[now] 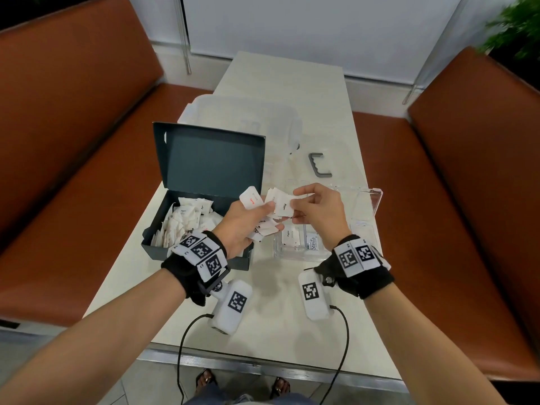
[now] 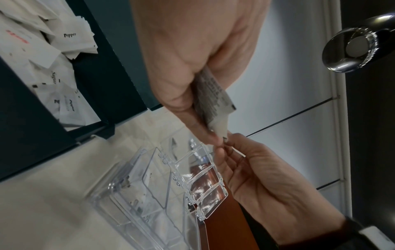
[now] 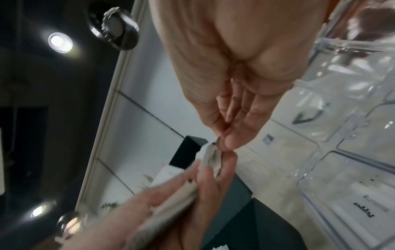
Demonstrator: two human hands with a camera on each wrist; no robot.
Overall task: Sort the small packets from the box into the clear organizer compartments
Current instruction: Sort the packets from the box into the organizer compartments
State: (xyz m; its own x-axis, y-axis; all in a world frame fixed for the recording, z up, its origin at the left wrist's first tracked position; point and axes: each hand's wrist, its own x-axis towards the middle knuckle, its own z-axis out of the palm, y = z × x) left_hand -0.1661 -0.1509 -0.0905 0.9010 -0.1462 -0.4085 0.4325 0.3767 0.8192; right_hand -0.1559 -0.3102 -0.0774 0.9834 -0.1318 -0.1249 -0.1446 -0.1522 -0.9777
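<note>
An open dark box point(image 1: 204, 168) at the left holds a heap of small white packets point(image 1: 187, 220). Above the table, my left hand point(image 1: 270, 211) grips a fanned bunch of several packets point(image 1: 276, 204). My right hand point(image 1: 293, 207) pinches the edge of one packet in that bunch with thumb and forefinger. In the right wrist view the pinched packet edge point(image 3: 210, 157) sits just below my right fingertips point(image 3: 226, 143). The clear organizer point(image 1: 362, 206) lies under both hands with its lids open. A Pepper packet point(image 1: 292, 236) and a Stevia packet point(image 1: 314, 242) lie in near compartments.
A grey handle-shaped piece point(image 1: 320, 165) lies behind the organizer. A translucent plastic container point(image 1: 242, 118) stands at the back of the pale table point(image 1: 277, 317). Brown benches point(image 1: 73, 141) flank the table on both sides. Cables hang over the near table edge.
</note>
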